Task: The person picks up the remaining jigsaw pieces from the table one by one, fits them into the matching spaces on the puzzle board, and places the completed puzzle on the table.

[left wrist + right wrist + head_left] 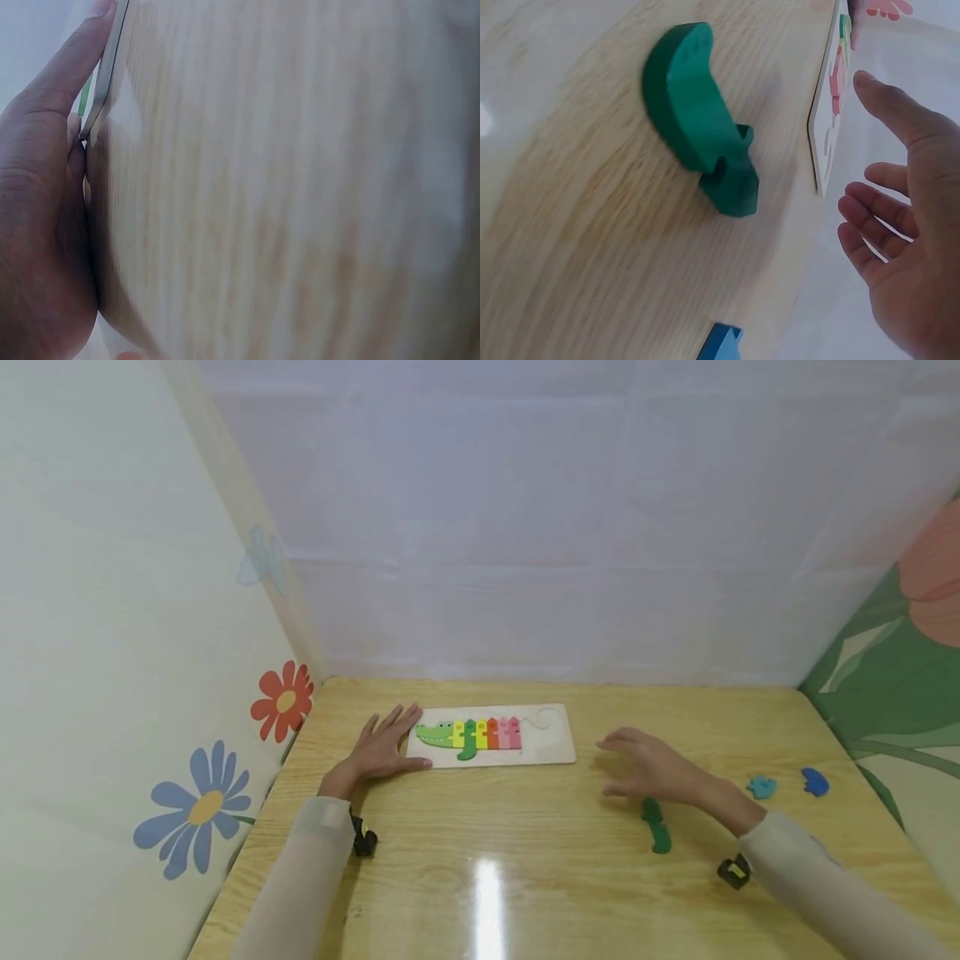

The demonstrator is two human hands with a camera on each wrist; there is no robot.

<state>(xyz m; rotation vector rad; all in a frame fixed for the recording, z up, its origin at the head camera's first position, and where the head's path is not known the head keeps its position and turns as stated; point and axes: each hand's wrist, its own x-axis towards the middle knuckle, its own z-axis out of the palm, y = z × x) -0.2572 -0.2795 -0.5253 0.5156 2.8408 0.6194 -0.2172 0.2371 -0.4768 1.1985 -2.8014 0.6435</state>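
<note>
A pale wooden puzzle board [555, 752] lies at the table's far middle. Fitted on it are a green crocodile head [435, 736], yellow, green, red and pink body pieces, and a bare tail outline at the right end. My left hand [381, 747] rests at the board's left end, fingers spread, the thumb along the near edge. To the right of the board my right hand [656, 768] hovers with relaxed fingers and holds nothing. Close below it lies a dark green puzzle piece [657, 827], its curved leg clear in the right wrist view.
Farther right on the wooden table [420, 877] lie a light blue piece [762, 787] and a dark blue piece [814, 782]. White cloth [480, 527] stands behind the table, and flower-printed panels [202, 810] flank it.
</note>
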